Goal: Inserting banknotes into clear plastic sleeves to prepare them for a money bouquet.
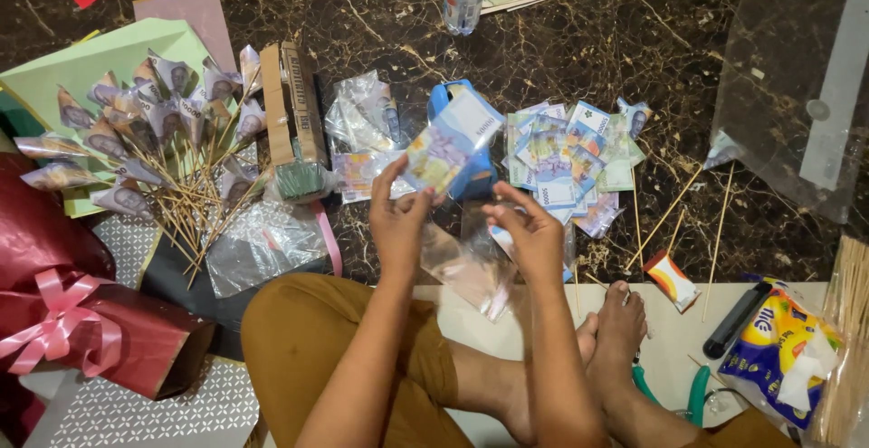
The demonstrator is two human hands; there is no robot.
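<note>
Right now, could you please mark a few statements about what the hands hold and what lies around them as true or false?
1. The left hand holds up a banknote in a clear sleeve. True.
2. The right hand grips a pair of scissors. False: it pinches a clear plastic sleeve; green-handled pliers lie by the foot.
3. A pile of loose banknotes lies beyond the right hand. True.
4. The banknotes on wooden sticks are at the person's right. False: they lie to the left, on green paper.
5. A pink ribbon bow sits on dark red wrapping. True.
</note>
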